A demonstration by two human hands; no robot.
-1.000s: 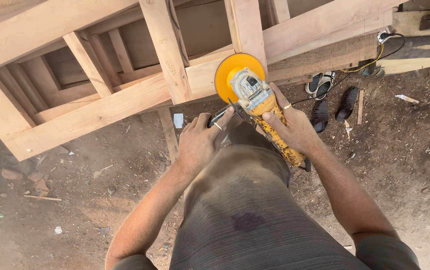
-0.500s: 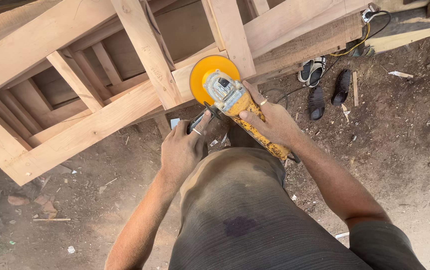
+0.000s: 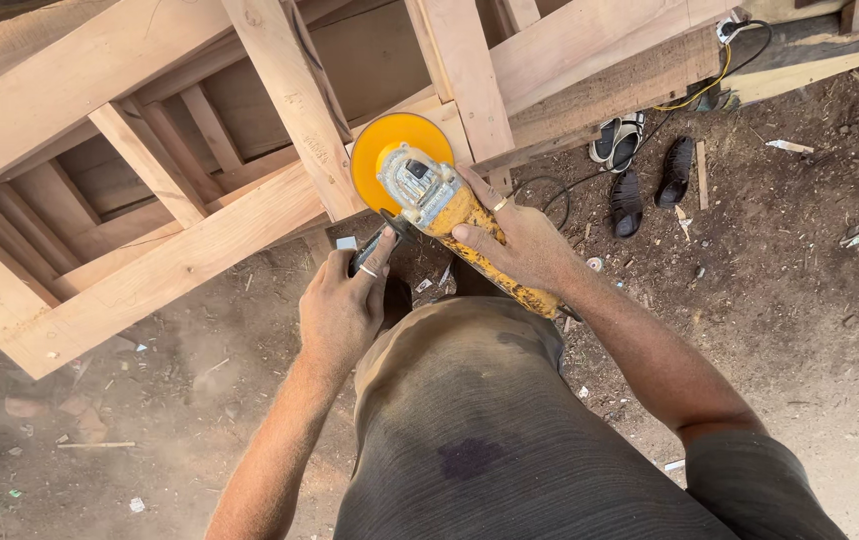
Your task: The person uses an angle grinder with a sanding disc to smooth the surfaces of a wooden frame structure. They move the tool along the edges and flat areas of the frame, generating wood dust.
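Sanding barely begun, judging by raw timber: yellow angle grinder (image 3: 439, 205) at 12 o'clock, disc against wooden frame (image 3: 179, 265). Right hand (image 3: 519, 240) clamped on body, left hand (image 3: 341, 310) gripping side handle.

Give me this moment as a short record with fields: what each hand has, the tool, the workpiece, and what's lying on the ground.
Left hand: left hand grips the dark side handle of the grinder
Right hand: right hand wraps the yellow body of the angle grinder
Tool: yellow sanding disc lies against the wood
Workpiece: wooden frame of pale beams, tilted over the dirt
Ground: dirt floor with wood chips, dark sandals, a black cable
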